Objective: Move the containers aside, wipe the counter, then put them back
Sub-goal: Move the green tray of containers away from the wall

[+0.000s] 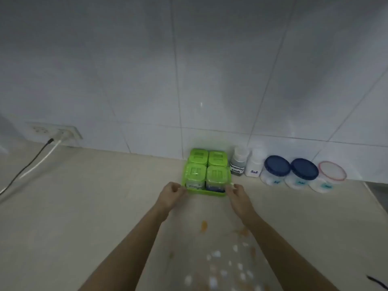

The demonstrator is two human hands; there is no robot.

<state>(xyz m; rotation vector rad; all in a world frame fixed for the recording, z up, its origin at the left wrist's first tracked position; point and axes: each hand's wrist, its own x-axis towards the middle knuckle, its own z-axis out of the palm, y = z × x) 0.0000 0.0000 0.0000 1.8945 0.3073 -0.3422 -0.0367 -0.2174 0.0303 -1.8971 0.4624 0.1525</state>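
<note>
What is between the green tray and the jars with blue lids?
In the head view, two small white bottles: the seasoning bottle and the Salt bottle, standing between the green tray and the blue-lidded jars.

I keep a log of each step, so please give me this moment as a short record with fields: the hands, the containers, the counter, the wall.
left hand: at the left corner of the green tray, grip unclear
right hand: at the tray's right corner, grip unclear
tray holds: four green-lidded boxes
right of tray: two white bottles, three round tubs, along the wall
counter: orange and white spills near the person
wall: outlet with two cords
</note>
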